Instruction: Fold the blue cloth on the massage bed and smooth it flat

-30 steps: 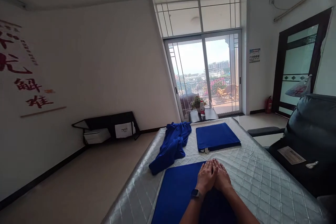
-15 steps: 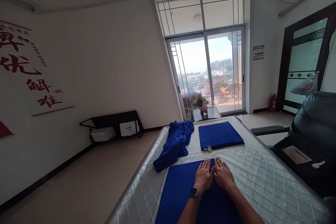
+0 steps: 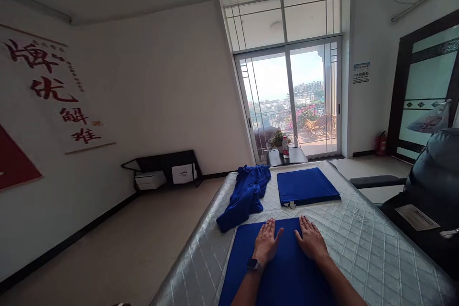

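Observation:
Flat on the quilted silver-grey cover lies a blue cloth, spread out close to me. My left hand, with a watch on the wrist, rests palm down on its left half, thumb apart from the fingers. On the right half my right hand also presses flat, its thumb pointing inward. Beyond them is a neatly folded blue cloth with small white tags at its near edge. A crumpled blue cloth lies to its left, near the far left corner of the first cloth.
The quilted surface slopes off at its left edge. A black armchair stands on the right. Past the far end, a small dark table bears a bottle and a plant. A low black rack stands by the wall.
My hands have slid apart on the blue cloth, the left one to the left and the right one to the right. The view has turned slightly left.

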A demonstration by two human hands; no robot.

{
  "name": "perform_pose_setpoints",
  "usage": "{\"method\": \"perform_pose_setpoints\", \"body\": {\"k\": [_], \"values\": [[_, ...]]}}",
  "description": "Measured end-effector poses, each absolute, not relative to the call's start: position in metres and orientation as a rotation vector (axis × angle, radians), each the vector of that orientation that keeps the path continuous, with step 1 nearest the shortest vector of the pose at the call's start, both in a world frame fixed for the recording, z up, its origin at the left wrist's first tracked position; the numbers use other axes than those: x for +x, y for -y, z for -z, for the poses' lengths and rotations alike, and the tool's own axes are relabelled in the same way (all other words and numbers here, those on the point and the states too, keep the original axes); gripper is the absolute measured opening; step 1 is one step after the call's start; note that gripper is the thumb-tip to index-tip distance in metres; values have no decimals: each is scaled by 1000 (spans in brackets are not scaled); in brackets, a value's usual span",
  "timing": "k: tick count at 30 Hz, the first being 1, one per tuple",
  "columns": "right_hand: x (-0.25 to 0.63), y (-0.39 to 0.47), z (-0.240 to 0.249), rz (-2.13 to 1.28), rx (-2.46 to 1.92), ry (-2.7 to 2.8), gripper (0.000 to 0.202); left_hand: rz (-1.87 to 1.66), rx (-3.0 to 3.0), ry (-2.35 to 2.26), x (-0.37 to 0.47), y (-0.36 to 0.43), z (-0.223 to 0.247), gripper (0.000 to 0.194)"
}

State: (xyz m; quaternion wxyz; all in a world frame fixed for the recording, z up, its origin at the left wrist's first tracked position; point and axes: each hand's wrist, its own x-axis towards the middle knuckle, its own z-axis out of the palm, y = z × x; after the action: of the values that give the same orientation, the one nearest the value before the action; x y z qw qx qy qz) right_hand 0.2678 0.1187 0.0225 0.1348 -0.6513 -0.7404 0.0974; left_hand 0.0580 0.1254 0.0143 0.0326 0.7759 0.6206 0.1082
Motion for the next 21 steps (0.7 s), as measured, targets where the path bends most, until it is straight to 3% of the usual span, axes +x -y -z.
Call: {"method": "perform_pose_setpoints", "body": {"k": [21], "values": [[267, -119, -20, -214, -1887, 2149, 73, -377, 2260, -2166, -50, -118, -12, 80]]}}
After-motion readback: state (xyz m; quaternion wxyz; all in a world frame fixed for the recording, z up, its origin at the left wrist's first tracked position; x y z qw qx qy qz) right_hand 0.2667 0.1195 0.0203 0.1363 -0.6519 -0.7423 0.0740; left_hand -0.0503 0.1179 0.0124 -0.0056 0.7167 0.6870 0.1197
